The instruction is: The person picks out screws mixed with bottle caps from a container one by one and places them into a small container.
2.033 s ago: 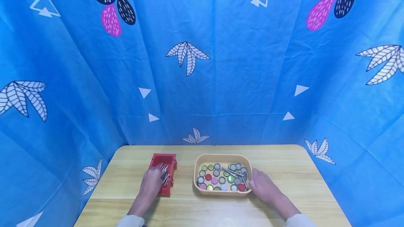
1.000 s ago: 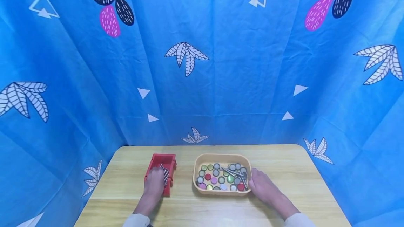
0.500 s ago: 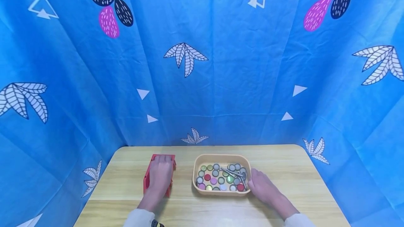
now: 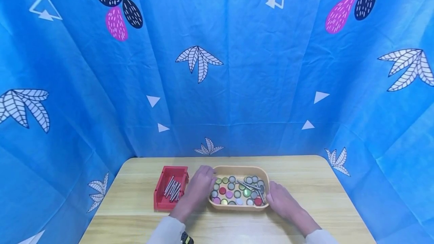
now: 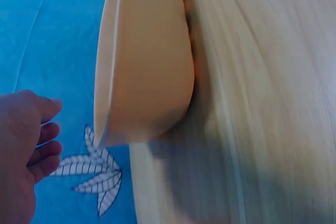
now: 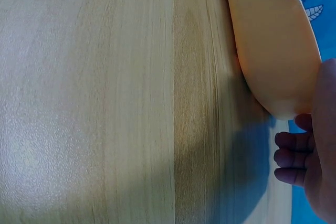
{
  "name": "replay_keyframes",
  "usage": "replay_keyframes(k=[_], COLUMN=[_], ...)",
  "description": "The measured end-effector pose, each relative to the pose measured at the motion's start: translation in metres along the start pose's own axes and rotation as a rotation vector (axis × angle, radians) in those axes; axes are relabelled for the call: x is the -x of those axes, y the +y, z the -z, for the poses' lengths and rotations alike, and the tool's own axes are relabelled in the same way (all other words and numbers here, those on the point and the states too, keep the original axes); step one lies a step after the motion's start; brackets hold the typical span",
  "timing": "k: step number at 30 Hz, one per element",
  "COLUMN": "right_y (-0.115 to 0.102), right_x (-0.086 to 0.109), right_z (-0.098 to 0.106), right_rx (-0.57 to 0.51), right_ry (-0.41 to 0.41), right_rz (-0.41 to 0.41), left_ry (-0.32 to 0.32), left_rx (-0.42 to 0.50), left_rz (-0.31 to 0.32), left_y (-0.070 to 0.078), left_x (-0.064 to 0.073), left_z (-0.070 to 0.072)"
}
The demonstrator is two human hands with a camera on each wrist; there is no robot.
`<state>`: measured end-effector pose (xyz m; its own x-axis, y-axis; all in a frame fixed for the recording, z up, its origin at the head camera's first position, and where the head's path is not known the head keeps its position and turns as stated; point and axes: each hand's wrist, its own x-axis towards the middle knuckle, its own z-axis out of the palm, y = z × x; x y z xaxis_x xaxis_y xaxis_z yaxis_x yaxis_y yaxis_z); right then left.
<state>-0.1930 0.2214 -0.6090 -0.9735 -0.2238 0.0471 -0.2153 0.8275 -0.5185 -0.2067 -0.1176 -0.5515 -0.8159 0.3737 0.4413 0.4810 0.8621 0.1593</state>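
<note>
A tan plastic basin (image 4: 239,207) on the table holds many bottle caps (image 4: 229,194) in several colours and a few slim silver metal rods (image 4: 249,185). My left hand (image 4: 202,180) is at the basin's far left corner. In the left wrist view, the same hand (image 5: 23,148) hovers a little apart from the basin's rim, fingers loosely curled with nothing in them. At the right end, my right hand (image 4: 280,199) grips the basin's rim; its fingers (image 6: 294,156) curl below the rim in the right wrist view.
A red bin (image 4: 164,205) stands left of the basin, with a pile of slim silver rods (image 4: 173,189) in it. Both sit on a light wood table (image 4: 135,183). A blue patterned cloth (image 4: 257,86) hangs behind the table and at both sides.
My left hand has left the red bin's rods, passed over the bin's far end, and moved right to the basin's left side. My right hand has stayed on the rim.
</note>
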Motion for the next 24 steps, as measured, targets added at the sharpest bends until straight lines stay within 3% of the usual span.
replay_keyframes(k=[9,17,21,24], right_y=[0.004,0.004,0.002,0.002], right_x=[-0.001,-0.003,-0.004,-0.004], right_z=[-0.001,-0.003,-0.003,-0.002], right_rx=[-0.002,0.001,-0.021,-0.023], right_ry=[0.006,0.016,0.015,0.014], right_rz=[0.004,0.02,0.03,0.03], left_ry=[-0.089,-0.083,-0.151,-0.216], left_rx=[0.004,-0.003,0.026,0.122], left_rz=[-0.091,-0.205,-0.19,-0.14], left_y=[0.022,0.034,0.04,0.045], left_x=[-0.019,-0.031,-0.035,-0.037], left_z=[-0.026,-0.052,-0.064,-0.069])
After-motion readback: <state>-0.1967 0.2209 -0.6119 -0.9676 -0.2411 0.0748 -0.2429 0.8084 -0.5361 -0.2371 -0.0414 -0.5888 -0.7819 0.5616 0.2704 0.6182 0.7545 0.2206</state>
